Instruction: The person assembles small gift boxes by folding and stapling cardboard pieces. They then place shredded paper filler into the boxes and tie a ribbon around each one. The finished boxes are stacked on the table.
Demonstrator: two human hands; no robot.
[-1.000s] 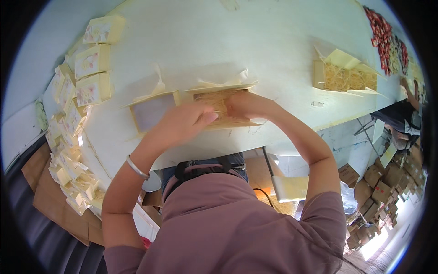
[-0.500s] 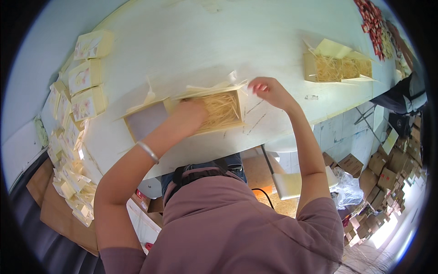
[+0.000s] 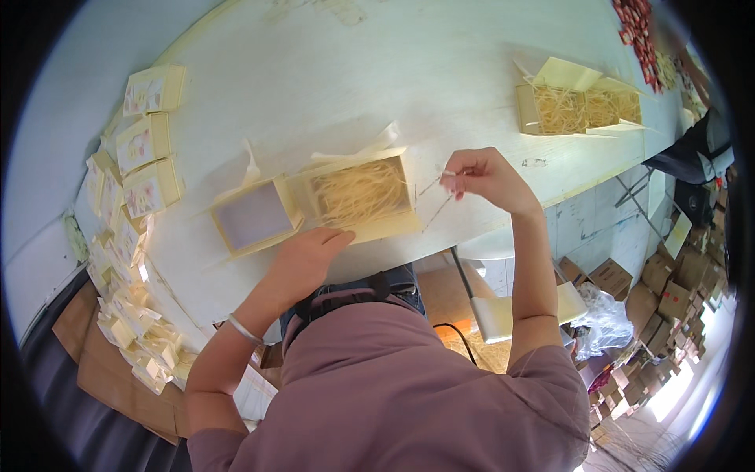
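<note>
The right hand [image 3: 484, 177] has moved off the box [image 3: 362, 193], pinching thin straw [image 3: 434, 206]. The left hand [image 3: 311, 256] now rests flat, open, below it.

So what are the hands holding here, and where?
The right hand pinches thin straw strands by their upper ends. The left hand only rests on the open box's near edge.

cream gift boxes across a pale table, brown cartons on the floor

an open cream box [image 3: 362, 193] filled with straw-coloured shreds sits at the table's near edge, its lid [image 3: 253, 215] just beside it on the left. a second open box [image 3: 582, 106] stands far right. small closed cream boxes with floral panels [image 3: 145, 141] line the left edge; brown cardboard cartons [image 3: 676, 279] are stacked on the floor, right.
</note>
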